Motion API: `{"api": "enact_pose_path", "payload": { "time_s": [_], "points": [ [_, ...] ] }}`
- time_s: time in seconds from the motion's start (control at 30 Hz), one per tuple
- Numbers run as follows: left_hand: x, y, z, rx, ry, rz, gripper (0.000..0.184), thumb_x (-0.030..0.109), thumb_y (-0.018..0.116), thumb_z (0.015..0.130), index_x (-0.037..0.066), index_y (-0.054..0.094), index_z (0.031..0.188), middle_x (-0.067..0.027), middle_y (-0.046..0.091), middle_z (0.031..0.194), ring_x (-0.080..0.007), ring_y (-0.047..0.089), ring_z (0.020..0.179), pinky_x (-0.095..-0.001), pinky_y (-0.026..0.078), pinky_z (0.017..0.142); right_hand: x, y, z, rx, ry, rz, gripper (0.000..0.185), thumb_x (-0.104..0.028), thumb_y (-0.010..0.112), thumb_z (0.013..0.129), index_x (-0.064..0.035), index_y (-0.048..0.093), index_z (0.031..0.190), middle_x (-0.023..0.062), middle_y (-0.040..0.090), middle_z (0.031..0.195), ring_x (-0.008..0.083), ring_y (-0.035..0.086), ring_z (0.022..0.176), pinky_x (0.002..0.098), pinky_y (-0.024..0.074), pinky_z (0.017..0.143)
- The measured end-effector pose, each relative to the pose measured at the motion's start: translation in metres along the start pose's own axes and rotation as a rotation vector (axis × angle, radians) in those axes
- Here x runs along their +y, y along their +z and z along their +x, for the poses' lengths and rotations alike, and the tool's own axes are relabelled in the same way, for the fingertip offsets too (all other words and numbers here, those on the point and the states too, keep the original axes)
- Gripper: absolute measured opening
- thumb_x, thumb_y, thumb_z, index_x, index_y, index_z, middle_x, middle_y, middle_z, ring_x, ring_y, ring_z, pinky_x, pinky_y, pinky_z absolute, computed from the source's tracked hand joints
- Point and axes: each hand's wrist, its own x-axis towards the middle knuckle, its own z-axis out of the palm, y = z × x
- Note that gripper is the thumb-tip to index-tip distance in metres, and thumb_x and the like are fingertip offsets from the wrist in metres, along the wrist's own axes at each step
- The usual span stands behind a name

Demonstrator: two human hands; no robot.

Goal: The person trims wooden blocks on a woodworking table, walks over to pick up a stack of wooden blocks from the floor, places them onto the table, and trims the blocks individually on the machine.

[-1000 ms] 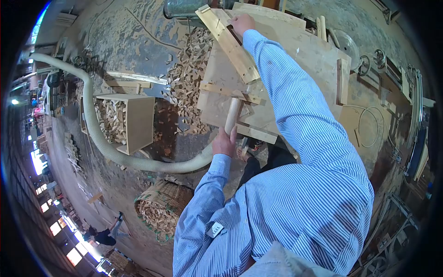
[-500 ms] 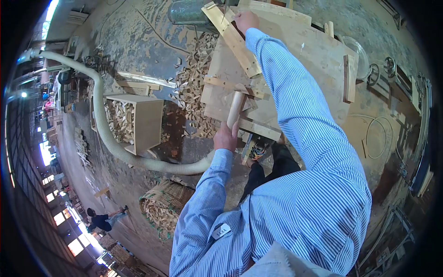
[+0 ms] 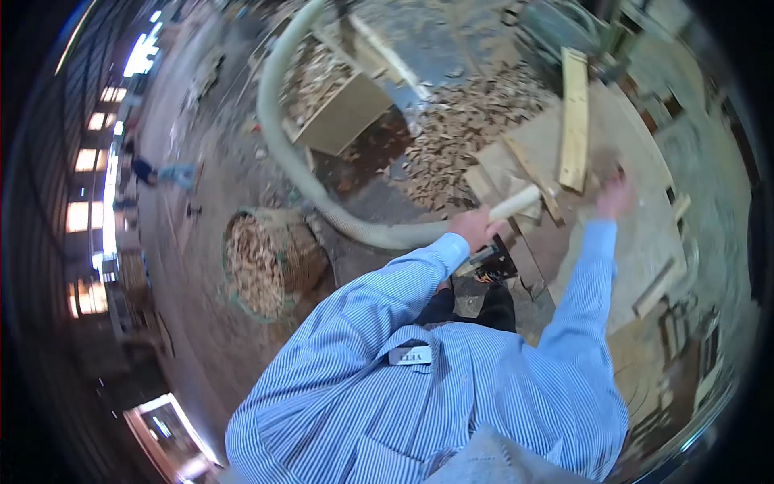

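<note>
My left hand [image 3: 476, 227] is closed round the near end of a pale cylinder [image 3: 516, 202], which points up and right over the work table [image 3: 645, 218]. Its far end lies beside a narrow wooden strip [image 3: 534, 179]; whether it joins the hose behind my hand is hidden. My right hand [image 3: 617, 198] is over the tabletop, smeared by motion, so its fingers and anything in them cannot be made out. Left of it, a long pale wooden board [image 3: 574, 121] with dark spots lies on the table.
A thick ribbed hose [image 3: 278, 133] curves past my left forearm. Wood offcuts [image 3: 476, 125] are heaped on the floor beyond the table. An offcut-filled basket [image 3: 302, 262] stands left, below an open box [image 3: 347, 113] of scraps. Another person [image 3: 165, 173] is at the far left.
My right hand has come back from the board's far end towards me. The view has turned, shifting the table rightward. My left hand still holds the cylinder.
</note>
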Motion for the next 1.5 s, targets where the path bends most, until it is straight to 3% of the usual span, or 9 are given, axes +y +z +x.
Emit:
{"api": "enact_pose_path", "payload": {
  "time_s": [0.13, 0.23, 0.3, 0.37, 0.5, 0.6, 1.1, 1.17, 1.5],
  "points": [
    [-0.016, -0.002, -0.016, -0.031, -0.027, -0.048, 0.055, 0.057, 0.059, 0.096, 0.002, 0.057, 0.104, -0.0260, 0.070, 0.085, -0.0468, 0.069, 0.083, -0.0564, 0.054, 0.076, -0.043, -0.035, -0.075, 0.557, -0.135, 0.146, 0.018, -0.010, 0.057, 0.099, 0.0057, 0.063, 0.104, 0.0127, 0.068, 0.101, 0.0241, 0.066, 0.093, 0.0335, 0.0534, 0.077],
    [-0.019, -0.009, -0.020, -0.090, -0.045, -0.065, 0.057, 0.058, 0.058, 0.097, 0.002, 0.058, 0.105, -0.0255, 0.071, 0.091, -0.0452, 0.070, 0.087, -0.0547, 0.055, 0.078, -0.056, 0.034, -0.091, 0.429, -0.069, 0.206, 0.016, -0.009, 0.059, 0.098, 0.0035, 0.064, 0.106, 0.0114, 0.069, 0.098, 0.0248, 0.066, 0.086, 0.0335, 0.0529, 0.075],
    [-0.028, -0.010, -0.027, -0.088, -0.055, -0.050, 0.057, 0.058, 0.058, 0.096, 0.003, 0.061, 0.105, -0.0240, 0.072, 0.092, -0.0444, 0.070, 0.088, -0.0537, 0.055, 0.078, -0.038, 0.118, -0.120, -0.247, -0.412, -0.789, 0.019, -0.013, 0.056, 0.102, 0.0017, 0.065, 0.110, 0.0109, 0.069, 0.097, 0.0194, 0.064, 0.086, 0.0328, 0.0516, 0.076],
    [-0.030, -0.025, -0.038, -0.182, -0.080, -0.104, 0.057, 0.059, 0.058, 0.096, 0.004, 0.065, 0.104, -0.0230, 0.072, 0.094, -0.0438, 0.070, 0.088, -0.0534, 0.055, 0.077, -0.046, 0.218, -0.183, -0.655, 0.026, -0.283, 0.026, -0.015, 0.060, 0.103, 0.0001, 0.065, 0.124, 0.0103, 0.067, 0.110, 0.0162, 0.064, 0.097, 0.0311, 0.0519, 0.083],
    [-0.043, -0.027, -0.056, -0.123, -0.047, -0.095, 0.060, 0.061, 0.056, 0.097, 0.003, 0.066, 0.107, -0.0243, 0.072, 0.095, -0.0444, 0.070, 0.089, -0.0537, 0.055, 0.078, -0.070, 0.273, -0.267, -0.968, -0.403, -0.502, 0.039, -0.018, 0.065, 0.102, -0.0009, 0.061, 0.137, 0.0099, 0.065, 0.120, 0.0148, 0.063, 0.106, 0.0299, 0.0517, 0.088],
    [-0.051, -0.032, -0.065, -0.112, -0.025, -0.081, 0.057, 0.059, 0.055, 0.098, 0.002, 0.060, 0.106, -0.0237, 0.072, 0.092, -0.0449, 0.070, 0.086, -0.0541, 0.055, 0.077, -0.067, 0.234, -0.283, -0.911, -0.526, -0.575, 0.040, -0.018, 0.066, 0.101, -0.0004, 0.062, 0.137, 0.0103, 0.067, 0.111, 0.0148, 0.064, 0.091, 0.0291, 0.0523, 0.081],
    [-0.080, 0.008, -0.055, -0.072, -0.062, 0.010, 0.047, 0.046, 0.058, 0.098, 0.001, 0.070, 0.092, -0.0260, 0.072, 0.092, -0.0469, 0.070, 0.087, -0.0560, 0.055, 0.078, -0.121, -0.257, -0.250, 0.393, -0.383, -1.072, 0.046, -0.027, 0.064, 0.099, 0.0058, 0.063, 0.131, 0.0196, 0.068, 0.128, 0.0311, 0.064, 0.119, 0.0398, 0.0471, 0.105],
    [-0.066, -0.008, -0.063, -0.002, 0.035, 0.118, 0.053, 0.050, 0.057, 0.100, -0.002, 0.063, 0.105, -0.0287, 0.071, 0.091, -0.0506, 0.067, 0.087, -0.0584, 0.053, 0.076, -0.153, -0.248, -0.265, 0.550, -0.453, -1.308, 0.043, -0.034, 0.067, 0.096, -0.0026, 0.067, 0.125, 0.0253, 0.067, 0.117, 0.0430, 0.061, 0.111, 0.0493, 0.0484, 0.095],
    [-0.066, -0.005, -0.066, 0.036, 0.107, 0.100, 0.057, 0.052, 0.056, 0.100, -0.003, 0.064, 0.115, -0.0292, 0.071, 0.096, -0.0492, 0.068, 0.092, -0.0562, 0.052, 0.081, -0.138, -0.243, -0.230, 0.415, -0.289, -1.427, 0.037, -0.038, 0.072, 0.090, -0.0028, 0.067, 0.101, 0.0201, 0.065, 0.111, 0.0400, 0.062, 0.103, 0.0513, 0.0504, 0.089]
  ]
}}
